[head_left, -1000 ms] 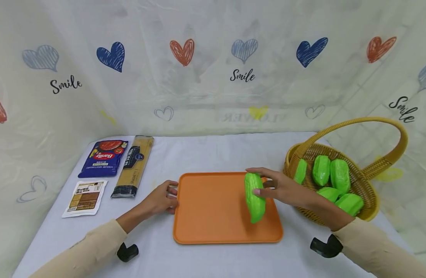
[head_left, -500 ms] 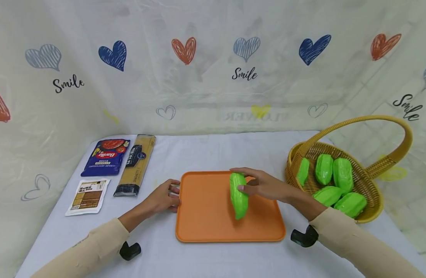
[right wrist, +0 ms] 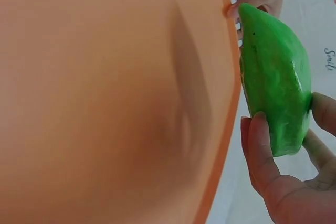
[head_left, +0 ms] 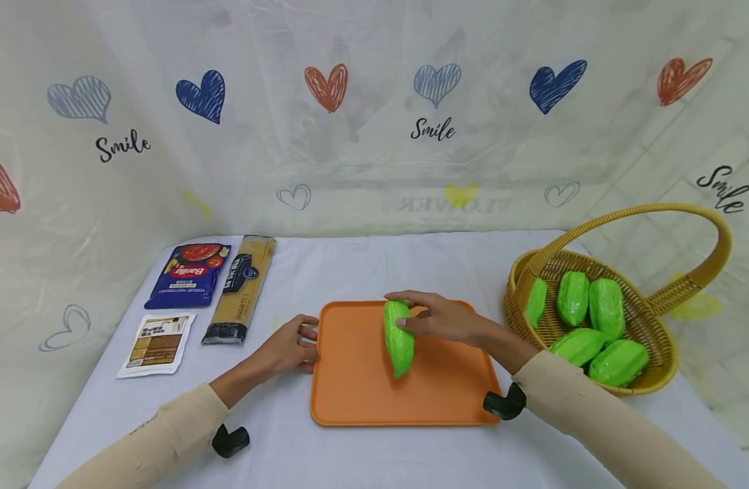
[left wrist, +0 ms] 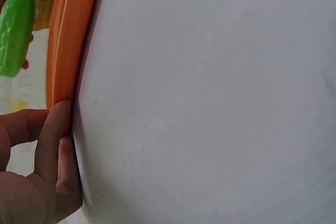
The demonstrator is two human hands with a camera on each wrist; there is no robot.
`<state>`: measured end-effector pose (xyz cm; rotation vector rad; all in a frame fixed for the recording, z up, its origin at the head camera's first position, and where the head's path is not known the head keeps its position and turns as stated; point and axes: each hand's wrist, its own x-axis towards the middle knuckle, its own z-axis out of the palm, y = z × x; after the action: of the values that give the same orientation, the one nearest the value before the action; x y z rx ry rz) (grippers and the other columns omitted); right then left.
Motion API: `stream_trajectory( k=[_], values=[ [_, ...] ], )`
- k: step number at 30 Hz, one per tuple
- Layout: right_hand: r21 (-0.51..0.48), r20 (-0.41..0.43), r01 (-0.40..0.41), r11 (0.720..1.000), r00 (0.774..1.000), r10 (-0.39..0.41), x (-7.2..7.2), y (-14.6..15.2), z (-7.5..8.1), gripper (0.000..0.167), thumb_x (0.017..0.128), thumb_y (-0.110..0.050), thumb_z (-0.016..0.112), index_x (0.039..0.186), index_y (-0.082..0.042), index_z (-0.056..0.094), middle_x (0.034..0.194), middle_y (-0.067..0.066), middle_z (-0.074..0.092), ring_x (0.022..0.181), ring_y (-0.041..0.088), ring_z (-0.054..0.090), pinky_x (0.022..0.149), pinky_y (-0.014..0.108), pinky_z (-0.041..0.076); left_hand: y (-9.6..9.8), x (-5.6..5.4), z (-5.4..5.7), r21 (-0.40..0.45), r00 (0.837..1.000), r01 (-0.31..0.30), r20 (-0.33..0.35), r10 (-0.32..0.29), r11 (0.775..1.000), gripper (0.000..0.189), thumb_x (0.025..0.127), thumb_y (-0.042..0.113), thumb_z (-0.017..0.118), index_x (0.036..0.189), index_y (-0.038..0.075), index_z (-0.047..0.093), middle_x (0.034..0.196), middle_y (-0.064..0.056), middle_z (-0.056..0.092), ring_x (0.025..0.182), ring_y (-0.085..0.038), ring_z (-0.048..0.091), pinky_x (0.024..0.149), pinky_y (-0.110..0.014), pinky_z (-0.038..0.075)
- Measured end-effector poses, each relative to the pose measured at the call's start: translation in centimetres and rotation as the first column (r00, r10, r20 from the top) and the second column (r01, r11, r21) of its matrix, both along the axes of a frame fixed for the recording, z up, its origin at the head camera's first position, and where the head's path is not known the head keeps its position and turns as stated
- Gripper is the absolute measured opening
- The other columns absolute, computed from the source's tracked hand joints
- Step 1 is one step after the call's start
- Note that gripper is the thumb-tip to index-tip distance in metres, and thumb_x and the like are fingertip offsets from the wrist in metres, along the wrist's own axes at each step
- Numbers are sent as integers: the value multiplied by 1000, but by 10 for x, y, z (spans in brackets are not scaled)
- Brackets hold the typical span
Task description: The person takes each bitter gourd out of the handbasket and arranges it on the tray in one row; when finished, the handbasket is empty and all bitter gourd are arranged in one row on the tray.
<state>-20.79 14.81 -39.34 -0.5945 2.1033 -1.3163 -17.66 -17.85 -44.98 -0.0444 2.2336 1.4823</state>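
My right hand [head_left: 438,317] holds a bright green, bumpy bitter melon [head_left: 398,343] between thumb and fingers. In the right wrist view the bitter melon [right wrist: 275,82] hangs above the orange tray [right wrist: 105,77], its pointed tip away from the palm and its shadow on the tray floor. At the tray's left edge, my left hand [head_left: 291,345] pinches the rim. The left wrist view has that hand's thumb and fingers [left wrist: 51,140] on either side of the orange rim [left wrist: 71,40]. The tray [head_left: 356,394] lies flat on the white cloth and holds nothing.
At the right stands a wicker basket [head_left: 664,367] with a tall handle and several more green bitter melons [head_left: 606,309]. On the left lie a blue Barilla packet [head_left: 187,275], a spaghetti pack [head_left: 242,292] and a white-and-brown pouch [head_left: 156,345]. A heart-printed curtain [head_left: 374,156] hangs behind.
My right hand has carried the bitter melon leftward over the tray, from its right side to near its middle. My left hand stays at the tray's left rim.
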Motion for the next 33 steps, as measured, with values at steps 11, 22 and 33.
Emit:
stream_trajectory(
  k=[11,22,33],
  values=[
    [44,37,16,999,999,-18,-15,-19,-11,57,100,-24,60,154,-19,41,139,15,51,104,20,65,96,45,57,1,-1,0,-3,1000,2,5,-1,1000,67,84,-5,69,145,5,42,123,-15,53,96,-22,63,70,-35,64],
    [26,82,3,1000,997,-6,-28,-43,-19,56,102,-22,58,154,-15,40,143,19,51,104,19,66,91,43,59,1,-2,0,-11,1000,3,2,-3,1000,67,85,-5,69,145,4,41,124,-16,53,93,-22,64,71,-34,64],
    [-6,76,-32,999,997,33,-36,-72,-26,57,103,-14,56,156,-8,35,139,26,54,107,24,67,91,43,61,1,-1,1,-15,1000,-6,11,6,1000,67,85,-3,70,145,5,42,123,-15,53,96,-22,63,71,-34,64]
  ],
)
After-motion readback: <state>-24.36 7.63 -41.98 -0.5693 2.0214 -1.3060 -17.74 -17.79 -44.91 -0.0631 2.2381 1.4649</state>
